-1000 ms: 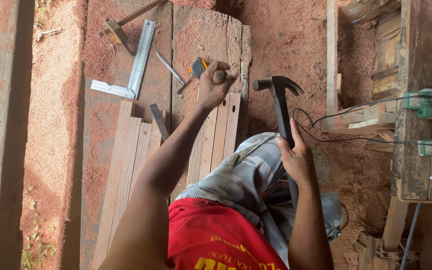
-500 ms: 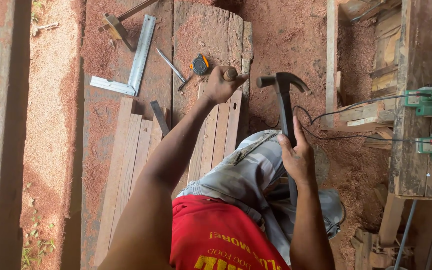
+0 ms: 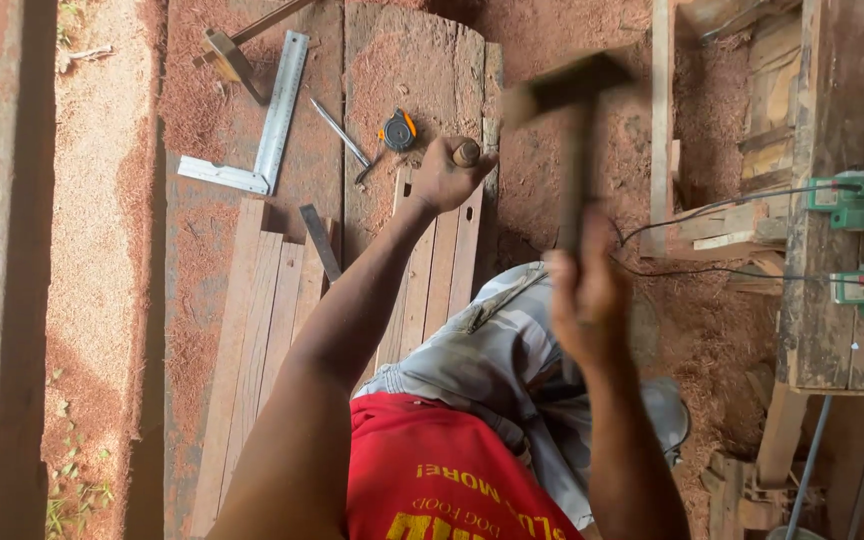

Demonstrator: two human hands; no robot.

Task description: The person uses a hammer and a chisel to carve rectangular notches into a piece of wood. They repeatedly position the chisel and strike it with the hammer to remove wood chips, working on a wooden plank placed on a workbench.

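Hammer raised over a chisel handle held upright at the slats' far end

The left hand (image 3: 444,175) has its fingers clamped round a wooden chisel handle (image 3: 466,153), planted on the wooden slats (image 3: 430,270) – the handle's butt points up. The right hand (image 3: 587,300), fingers closed on the blurred hammer (image 3: 572,95), holds it just right of the handle and above it, shaft running lengthwise with the slats. Left of the handle lie a black-and-orange tape measure (image 3: 398,130) and a steel square (image 3: 262,130).

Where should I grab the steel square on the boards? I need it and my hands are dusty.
Take the steel square by its long arm, around the middle, coming from above with fingers across its narrow width. It lies flat on the plank, and its corner end sits close to the slats.
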